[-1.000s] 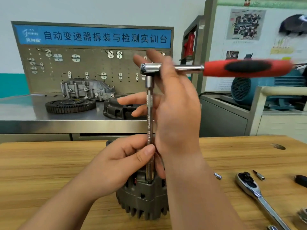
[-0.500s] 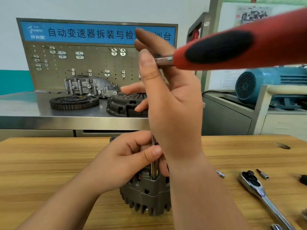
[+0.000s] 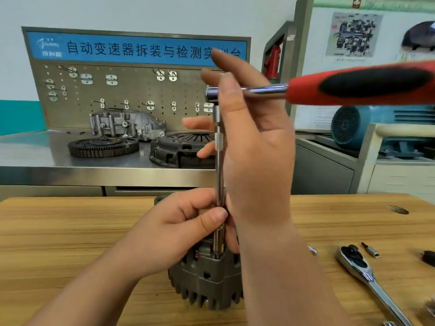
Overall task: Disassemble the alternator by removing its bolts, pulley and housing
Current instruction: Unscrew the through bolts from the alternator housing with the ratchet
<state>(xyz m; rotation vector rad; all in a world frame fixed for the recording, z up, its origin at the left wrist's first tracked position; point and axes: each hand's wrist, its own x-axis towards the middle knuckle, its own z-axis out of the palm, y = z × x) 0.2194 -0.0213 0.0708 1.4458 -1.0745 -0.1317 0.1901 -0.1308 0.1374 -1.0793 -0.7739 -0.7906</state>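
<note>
The grey finned alternator [image 3: 204, 283] stands on the wooden table [image 3: 70, 231]. A long chrome extension bar [image 3: 219, 165] rises straight up from its top edge, joined to a ratchet with a red and black handle [image 3: 367, 84] that points right. My left hand [image 3: 179, 234] pinches the lower end of the bar just above the alternator. My right hand [image 3: 249, 147] is raised beside the ratchet head with its fingers straight, touching the head and the bar. The bolt under the socket is hidden.
A chrome ratchet [image 3: 362, 271], a small socket [image 3: 312, 250] and a bit [image 3: 370, 250] lie on the table at the right. Behind it a steel bench holds a flywheel [image 3: 103, 147], a clutch cover [image 3: 179, 149] and a gearbox casing [image 3: 127, 124]. A blue motor [image 3: 367, 123] sits at the right.
The red handle swung toward me and has now swung back to point right. My right hand stayed at the ratchet head. My left hand kept its hold on the bar.
</note>
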